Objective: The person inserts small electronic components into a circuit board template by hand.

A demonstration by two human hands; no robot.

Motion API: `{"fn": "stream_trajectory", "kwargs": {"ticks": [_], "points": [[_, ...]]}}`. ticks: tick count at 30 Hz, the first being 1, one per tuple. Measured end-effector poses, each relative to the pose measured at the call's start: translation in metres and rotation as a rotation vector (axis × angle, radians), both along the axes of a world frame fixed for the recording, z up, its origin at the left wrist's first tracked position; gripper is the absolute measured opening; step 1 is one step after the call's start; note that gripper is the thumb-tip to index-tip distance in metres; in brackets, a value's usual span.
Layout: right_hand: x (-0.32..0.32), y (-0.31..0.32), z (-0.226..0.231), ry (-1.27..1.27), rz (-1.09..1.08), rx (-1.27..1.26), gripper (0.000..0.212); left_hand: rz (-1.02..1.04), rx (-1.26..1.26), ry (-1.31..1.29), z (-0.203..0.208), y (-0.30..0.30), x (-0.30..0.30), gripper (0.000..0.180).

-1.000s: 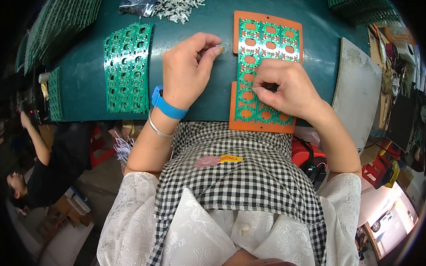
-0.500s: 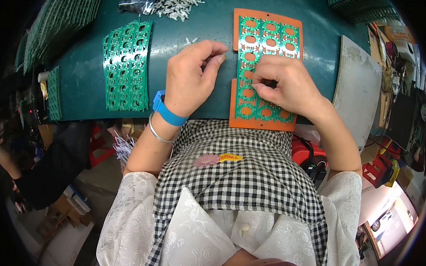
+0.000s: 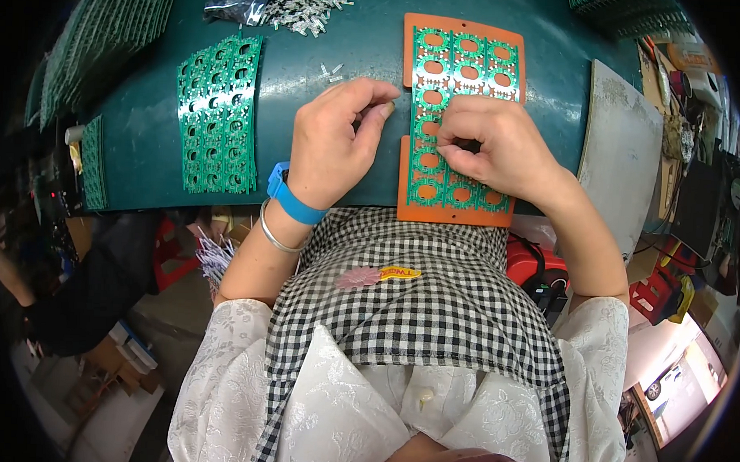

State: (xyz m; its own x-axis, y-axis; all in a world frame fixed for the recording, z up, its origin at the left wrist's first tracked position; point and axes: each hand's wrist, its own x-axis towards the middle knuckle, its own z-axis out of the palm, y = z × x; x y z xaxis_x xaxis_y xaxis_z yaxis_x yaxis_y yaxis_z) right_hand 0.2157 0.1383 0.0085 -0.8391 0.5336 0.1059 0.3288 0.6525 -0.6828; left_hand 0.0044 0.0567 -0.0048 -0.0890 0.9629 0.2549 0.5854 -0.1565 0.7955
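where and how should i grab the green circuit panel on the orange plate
The green circuit panel is probably best pinched by its left edge, at the notch in the orange plate, coming from the left, where the left hand is close. The panel lies flat on the plate, but at the notch no orange shows beside that edge, so it looks easiest to get under there.

Hands [image 3: 337,130] and loose pieces [image 3: 335,79] interrupt the open tabletop [image 3: 277,138].
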Motion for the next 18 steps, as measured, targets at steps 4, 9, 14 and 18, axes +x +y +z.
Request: {"fn": "stream_trajectory", "kwargs": {"ticks": [4, 9, 14, 18], "points": [[-0.002, -0.004, -0.002, -0.004, -0.026, 0.062, 0.010, -0.004, -0.001, -0.013, -0.001, -0.002, 0.002, 0.017], [-0.005, -0.007, 0.000, -0.046, 0.050, 0.211, 0.016, -0.018, 0.014, -0.049, 0.000, -0.005, 0.005, 0.020], [-0.004, -0.003, 0.005, -0.019, 0.044, 0.128, 0.017, -0.032, -0.013, -0.113, 0.008, -0.008, 0.010, 0.026], [-0.016, -0.011, 0.020, 0.216, -0.146, -0.186, 0.017, -0.038, 0.022, -0.237, 0.009, -0.014, 0.020, 0.034]]}}
